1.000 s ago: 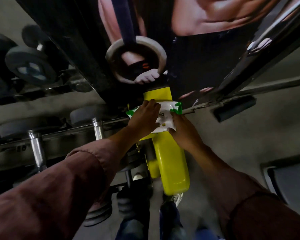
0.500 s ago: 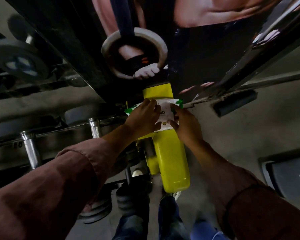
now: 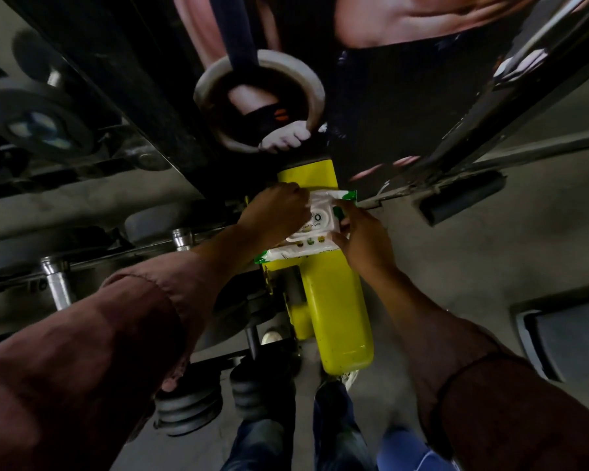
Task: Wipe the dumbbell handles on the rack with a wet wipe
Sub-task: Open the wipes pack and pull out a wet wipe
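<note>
One wet wipes pack rests atop the yellow rack upright. Left hand fingers pinch at its flap; right hand grips its edge. Risk: pack slipping off the narrow upright, or several wipes coming out together. Two chrome dumbbell handles visible, unwiped

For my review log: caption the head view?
Both hands, left and right, hold a wipes pack atop the yellow rack end.
</note>
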A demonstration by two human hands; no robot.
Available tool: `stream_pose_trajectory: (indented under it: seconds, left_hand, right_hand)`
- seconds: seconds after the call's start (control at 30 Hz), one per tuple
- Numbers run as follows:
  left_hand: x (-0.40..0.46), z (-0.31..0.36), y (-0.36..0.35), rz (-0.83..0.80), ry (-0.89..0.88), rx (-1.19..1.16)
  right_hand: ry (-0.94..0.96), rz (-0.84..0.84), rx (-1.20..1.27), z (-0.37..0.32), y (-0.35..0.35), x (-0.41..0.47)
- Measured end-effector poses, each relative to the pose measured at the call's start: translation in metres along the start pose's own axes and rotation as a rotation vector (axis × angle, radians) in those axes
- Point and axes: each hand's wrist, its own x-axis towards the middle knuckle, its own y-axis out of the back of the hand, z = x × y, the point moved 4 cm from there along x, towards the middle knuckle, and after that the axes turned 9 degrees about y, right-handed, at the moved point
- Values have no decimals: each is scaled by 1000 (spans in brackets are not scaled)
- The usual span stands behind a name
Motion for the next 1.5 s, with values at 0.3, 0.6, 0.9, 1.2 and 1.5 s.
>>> stream_pose_trajectory:
  seconds: [0.3,0.6,0.9,1.2,1.5]
  left_hand:
    - [5,-38,1,169,330,-145]
    - [-24,3,-24,81,13,-24]
    - [-20,14,-23,-48,14,122]
    - [-14,18,-23,-6,-43,156]
    - [-8,14,-26,-49,38,66]
  right_hand:
    - [-28,-12,-1,0,-1,-2]
    - [-5,-24,-61,-7,0,-4]
    - [-44,-29,-59,-11,-1,-6]
    - [-46,-54,-86,-14,-1,-6]
    - [118,53,-376,-35,-9,-3]
